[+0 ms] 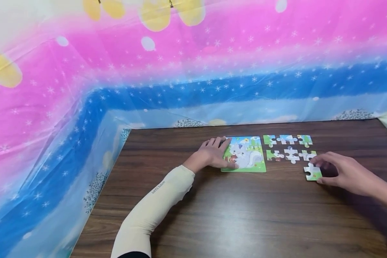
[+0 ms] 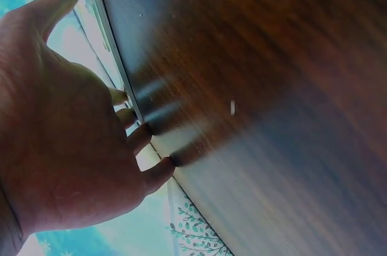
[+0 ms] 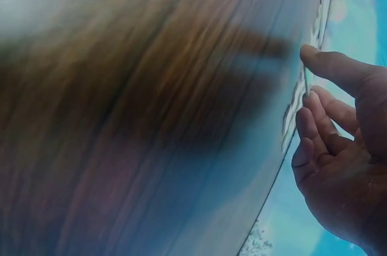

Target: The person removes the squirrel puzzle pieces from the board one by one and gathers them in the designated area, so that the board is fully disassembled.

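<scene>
A square picture card [image 1: 249, 154] with a grey-white squirrel on it lies on the table, its surface facing up. My left hand [image 1: 211, 154] rests at its left side, fingers spread by the upper left corner and thumb on the lower part. In the left wrist view the thumb of the left hand [image 2: 72, 135] touches the card's edge. Between thumb and fingers, my right hand [image 1: 346, 172] pinches a jigsaw piece [image 1: 313, 172] with green and a red flower. In the right wrist view the right hand [image 3: 344, 147] holds this thin piece edge-on.
Two rows of jigsaw pieces, an upper row [image 1: 287, 139] and a lower row [image 1: 291, 154], lie right of the card. The brown wooden table [image 1: 232, 215] ends at a pink and blue patterned cloth [image 1: 193, 86] hanging behind it and on the left.
</scene>
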A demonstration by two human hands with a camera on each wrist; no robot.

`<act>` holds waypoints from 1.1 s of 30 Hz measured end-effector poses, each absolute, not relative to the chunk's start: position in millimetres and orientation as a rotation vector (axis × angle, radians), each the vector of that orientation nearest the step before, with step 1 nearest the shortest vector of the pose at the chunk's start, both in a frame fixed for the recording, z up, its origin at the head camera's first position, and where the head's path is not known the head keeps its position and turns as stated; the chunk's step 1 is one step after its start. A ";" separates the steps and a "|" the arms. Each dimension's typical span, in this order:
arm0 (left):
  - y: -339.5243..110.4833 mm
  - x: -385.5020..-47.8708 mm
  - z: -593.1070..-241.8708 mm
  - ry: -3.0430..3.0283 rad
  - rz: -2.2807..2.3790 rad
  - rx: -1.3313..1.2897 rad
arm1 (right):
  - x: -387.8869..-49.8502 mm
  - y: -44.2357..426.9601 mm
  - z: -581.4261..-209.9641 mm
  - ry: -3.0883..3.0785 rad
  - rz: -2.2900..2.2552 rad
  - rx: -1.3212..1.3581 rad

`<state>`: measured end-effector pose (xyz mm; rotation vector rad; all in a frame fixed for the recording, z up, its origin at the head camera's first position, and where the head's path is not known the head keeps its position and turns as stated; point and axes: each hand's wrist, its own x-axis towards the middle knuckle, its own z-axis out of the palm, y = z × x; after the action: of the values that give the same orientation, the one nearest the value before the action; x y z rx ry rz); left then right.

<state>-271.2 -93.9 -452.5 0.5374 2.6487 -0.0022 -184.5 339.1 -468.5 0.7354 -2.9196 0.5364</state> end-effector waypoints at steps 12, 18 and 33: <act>-101.6 -272.1 -457.8 2.659 -0.037 0.543 | -186.6 343.3 -473.4 -2.944 0.598 0.764; -99.2 -272.7 -455.0 2.676 -0.044 0.599 | -190.5 337.2 -461.7 -3.001 0.535 0.740; -96.8 -257.5 -438.6 2.715 -0.047 0.648 | -201.7 225.0 -439.2 -2.975 0.932 0.849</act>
<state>-257.5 -96.8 -438.6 0.6481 2.7151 -0.0473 -201.7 225.0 -439.2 0.8486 -2.9754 0.9322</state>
